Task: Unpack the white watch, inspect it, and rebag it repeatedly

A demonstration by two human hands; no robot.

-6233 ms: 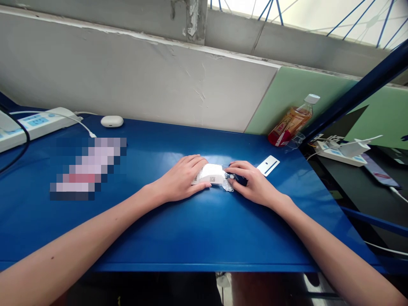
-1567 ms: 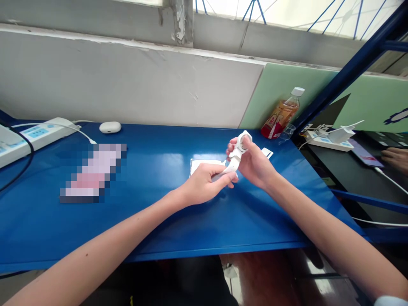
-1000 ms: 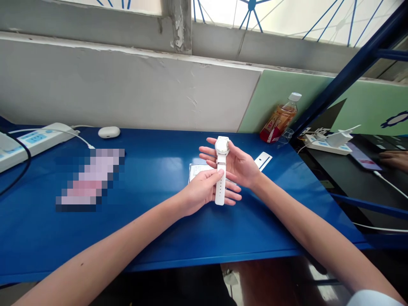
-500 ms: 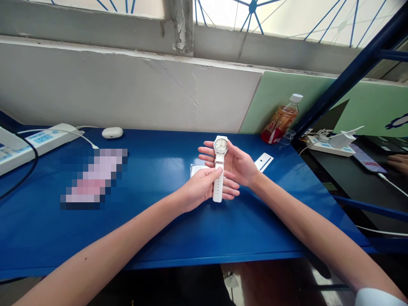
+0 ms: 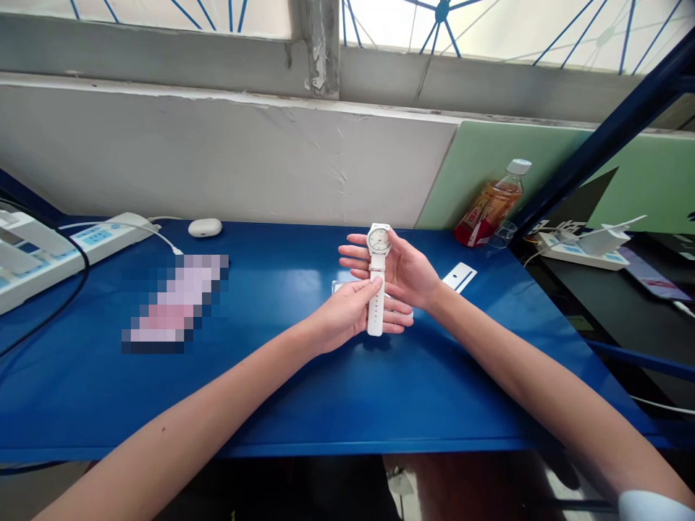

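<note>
Centre of frame, left grip: left hand [image 5: 343,320] closed in a thumb-and-forefinger pinch on the strap [image 5: 376,318] of a white watch [image 5: 378,241], about midway along it.
Right grip: right hand [image 5: 408,276] spread flat, palm up, fingers pointing to frame left. It clasps nothing; the watch only lies across the fingers, dial up.
Watch place: in the air just above the worktop [image 5: 271,383], lengthwise up and down the frame, strap end past the little finger.
Handling: likely light. The strap looks soft and bendy, smooth enough to slide. The dial glass is probably the part to spare from knocks.
Hold: best by the strap edges or the case rim, off the glass.
Arms: both forearms bare, coming in from the lower corners to meet at centre. The left shows the back of the hand.
Around: pale packet [image 5: 337,287] under the hands; card [image 5: 459,277] just to the right; bottle [image 5: 491,206] upper right; earbud case [image 5: 205,228] upper left.
</note>
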